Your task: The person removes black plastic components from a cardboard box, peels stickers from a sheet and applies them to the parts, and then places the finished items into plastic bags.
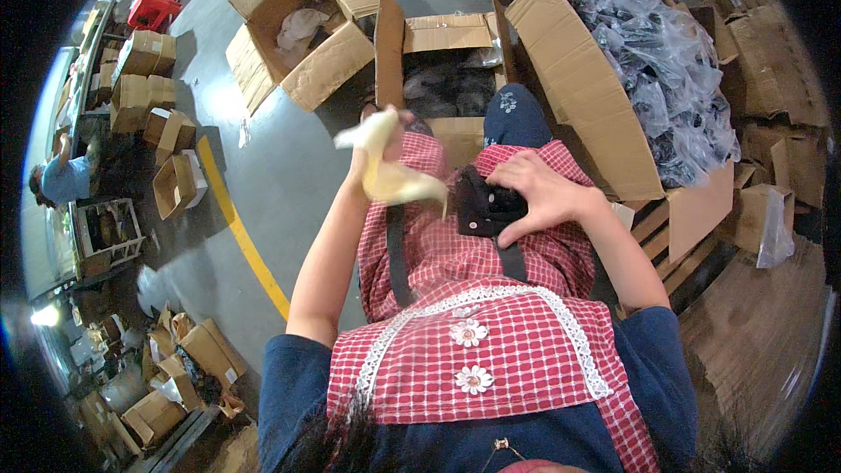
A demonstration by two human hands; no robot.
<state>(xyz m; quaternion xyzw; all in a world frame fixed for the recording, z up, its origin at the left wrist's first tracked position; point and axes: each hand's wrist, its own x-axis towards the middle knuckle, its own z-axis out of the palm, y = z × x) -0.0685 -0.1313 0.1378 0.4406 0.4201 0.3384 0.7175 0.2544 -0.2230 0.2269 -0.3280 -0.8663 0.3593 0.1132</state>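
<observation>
1. My left hand (372, 144) is raised off my lap, fingers closed around a crumpled yellow cloth (390, 171). The cloth trails down and to the right of the fingers and is blurred, so I cannot tell exactly how the fingertips sit on it.
2. My right hand (539, 197) rests on my lap with fingers curled and slightly spread over a small black part (482, 206). The part sits just left of the fingertips, pressed against my red checked apron (455, 350), which seems to steady it.
3. The cloth's lower end hangs just beside the part, close to touching; I judge the cloth is held there to wipe it.
4. Beyond the fingers, an open box (438, 79) holds dark contents, within reach of both hands.
5. Right of the right hand, a large carton (583, 88) is heaped with clear bags (666, 61) of dark items.
6. Further out past the left hand, another open box (293, 31) stands on the grey floor (280, 184), with a yellow line (241, 236) running by.
7. At the far left, another person (61, 180) works at a shelf.
</observation>
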